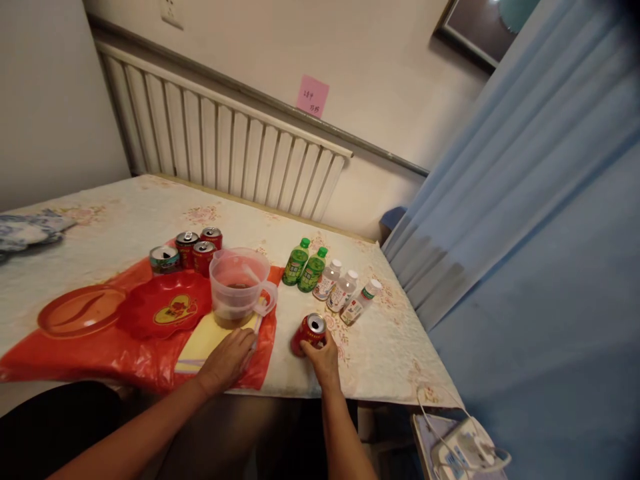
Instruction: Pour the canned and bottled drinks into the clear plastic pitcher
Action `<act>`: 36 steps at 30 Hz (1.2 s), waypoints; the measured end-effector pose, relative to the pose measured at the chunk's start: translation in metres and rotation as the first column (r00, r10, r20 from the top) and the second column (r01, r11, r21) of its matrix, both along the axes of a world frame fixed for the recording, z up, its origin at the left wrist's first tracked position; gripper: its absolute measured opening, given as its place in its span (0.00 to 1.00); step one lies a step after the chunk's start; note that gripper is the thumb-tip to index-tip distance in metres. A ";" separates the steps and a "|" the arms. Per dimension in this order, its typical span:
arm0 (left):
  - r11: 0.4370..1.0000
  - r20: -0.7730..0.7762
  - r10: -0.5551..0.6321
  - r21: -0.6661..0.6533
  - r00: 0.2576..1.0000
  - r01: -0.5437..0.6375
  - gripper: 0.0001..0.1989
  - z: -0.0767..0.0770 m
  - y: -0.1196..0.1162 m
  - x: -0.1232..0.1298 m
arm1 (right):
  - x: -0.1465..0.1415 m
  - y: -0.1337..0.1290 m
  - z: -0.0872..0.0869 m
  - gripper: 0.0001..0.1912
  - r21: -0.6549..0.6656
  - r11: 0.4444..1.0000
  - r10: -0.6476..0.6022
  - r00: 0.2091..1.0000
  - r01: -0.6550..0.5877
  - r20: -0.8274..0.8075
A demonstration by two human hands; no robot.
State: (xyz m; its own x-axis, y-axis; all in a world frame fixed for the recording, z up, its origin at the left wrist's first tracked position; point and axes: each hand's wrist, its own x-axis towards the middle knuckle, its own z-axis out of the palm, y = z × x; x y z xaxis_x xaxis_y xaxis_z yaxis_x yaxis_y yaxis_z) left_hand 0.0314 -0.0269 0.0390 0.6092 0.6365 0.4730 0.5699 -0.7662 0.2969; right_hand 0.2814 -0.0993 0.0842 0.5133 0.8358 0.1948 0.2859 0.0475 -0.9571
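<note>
My right hand (323, 357) is wrapped round a red soda can (303, 333), which stands upright on the table with its top opened. My left hand (231, 357) lies on a folded yellow cloth (200, 339), fingers stretched out and apparently holding nothing. Just beyond those fingers is a clear plastic measuring jug (235, 300) with some brown liquid in the bottom. Its handle (271, 298) points right, towards the can. The undersides of both hands are hidden.
A red scalloped tray (137, 310) and an orange oval dish (57, 313) lie on a red plastic bag (125, 360). Several cans (204, 259) stand behind. Green bottles (314, 272) and white-capped bottles (343, 291) form a row. A power strip (463, 450) sits below right.
</note>
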 end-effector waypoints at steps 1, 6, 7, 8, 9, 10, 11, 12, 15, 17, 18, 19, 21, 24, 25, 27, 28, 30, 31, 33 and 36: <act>0.999 -0.026 0.006 0.038 1.000 -0.005 0.13 -0.003 0.000 -0.001 | 0.001 0.005 0.001 0.28 -0.009 1.000 -0.006 1.000 0.006 -0.007; 0.983 -0.123 0.080 0.172 0.989 -0.058 0.13 -0.017 -0.002 -0.005 | 0.002 0.033 0.003 0.26 -0.051 0.999 -0.009 1.000 0.008 -0.023; 0.982 -0.129 0.091 0.175 0.987 -0.068 0.12 -0.019 -0.002 -0.004 | 0.003 0.039 0.002 0.25 -0.053 0.999 -0.009 1.000 0.008 -0.007; 0.982 -0.134 0.099 0.176 0.986 -0.075 0.12 -0.021 -0.003 -0.004 | 0.003 0.044 0.002 0.24 -0.052 0.999 -0.009 1.000 0.009 0.011; 0.981 -0.139 0.102 0.177 0.985 -0.076 0.12 -0.023 -0.003 -0.004 | 0.004 0.050 0.002 0.23 -0.048 0.999 -0.010 1.000 0.011 0.026; 0.981 -0.144 0.101 0.179 0.984 -0.075 0.12 -0.024 -0.003 -0.004 | 0.004 0.055 0.002 0.23 -0.043 0.999 -0.011 0.999 0.012 0.037; 0.980 -0.148 0.100 0.183 0.984 -0.072 0.12 -0.026 -0.003 -0.004 | 0.005 0.061 0.002 0.24 -0.037 0.999 -0.011 0.999 0.013 0.042; 0.980 -0.151 0.098 0.187 0.984 -0.069 0.12 -0.027 -0.002 -0.004 | 0.006 0.066 0.002 0.24 -0.029 1.000 -0.010 0.999 0.011 0.045; 0.976 -0.146 0.097 0.206 0.985 -0.065 0.12 -0.027 -0.002 -0.004 | 0.007 0.083 0.001 0.27 -0.019 1.000 -0.006 0.998 0.007 0.056; 0.974 -0.138 0.103 0.216 0.985 -0.072 0.12 -0.026 -0.003 -0.005 | 0.007 0.095 -0.001 0.28 -0.016 1.000 -0.009 0.997 0.010 0.079; 0.973 -0.138 0.104 0.219 0.985 -0.072 0.12 -0.026 -0.003 -0.005 | 0.007 0.101 -0.002 0.28 -0.019 1.000 -0.009 0.995 0.010 0.095; 0.973 -0.139 0.105 0.219 0.985 -0.073 0.12 -0.025 -0.003 -0.005 | 0.007 0.106 -0.003 0.27 -0.023 1.000 -0.008 0.993 0.011 0.114; 0.974 -0.149 0.104 0.214 0.983 -0.071 0.12 -0.025 -0.004 -0.004 | 0.007 0.117 -0.006 0.27 -0.025 1.000 -0.007 0.989 0.011 0.149; 0.977 -0.163 0.116 0.197 0.980 -0.082 0.13 -0.025 -0.005 -0.003 | 0.005 0.133 -0.011 0.29 -0.011 1.000 0.003 0.985 -0.001 0.173; 0.977 -0.170 0.121 0.195 0.978 -0.087 0.13 -0.026 -0.005 -0.003 | 0.004 0.138 -0.012 0.30 -0.006 1.000 0.011 0.985 -0.010 0.171; 0.977 -0.181 0.126 0.194 0.975 -0.090 0.13 -0.027 -0.005 -0.003 | 0.002 0.147 -0.016 0.30 -0.002 1.000 0.027 0.986 -0.027 0.167; 0.977 -0.184 0.125 0.196 0.975 -0.089 0.13 -0.027 -0.005 -0.003 | 0.000 0.152 -0.018 0.30 0.003 1.000 0.029 0.986 -0.029 0.167; 0.976 -0.183 0.123 0.201 0.975 -0.086 0.13 -0.028 -0.005 -0.003 | -0.003 0.158 -0.020 0.31 0.014 1.000 0.024 0.985 -0.027 0.171; 0.976 -0.182 0.121 0.203 0.976 -0.083 0.13 -0.028 -0.005 -0.003 | -0.004 0.161 -0.021 0.31 0.015 1.000 0.023 0.985 -0.026 0.170; 0.974 -0.182 0.121 0.211 0.976 -0.081 0.12 -0.027 -0.005 -0.003 | -0.006 0.164 -0.023 0.33 0.012 1.000 0.023 0.987 -0.025 0.159; 0.974 -0.170 0.116 0.211 0.979 -0.079 0.12 -0.026 -0.005 -0.003 | -0.007 0.165 -0.027 0.34 0.018 0.999 0.036 0.991 -0.038 0.126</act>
State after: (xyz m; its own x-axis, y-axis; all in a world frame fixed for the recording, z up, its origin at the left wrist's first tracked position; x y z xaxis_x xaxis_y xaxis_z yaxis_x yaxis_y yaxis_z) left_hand 0.0283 -0.0321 0.0135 0.6359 0.5993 0.4862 0.6744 -0.7378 0.0274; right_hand 0.2740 0.0660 0.0572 0.4524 0.8491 0.2727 0.4014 0.0792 -0.9125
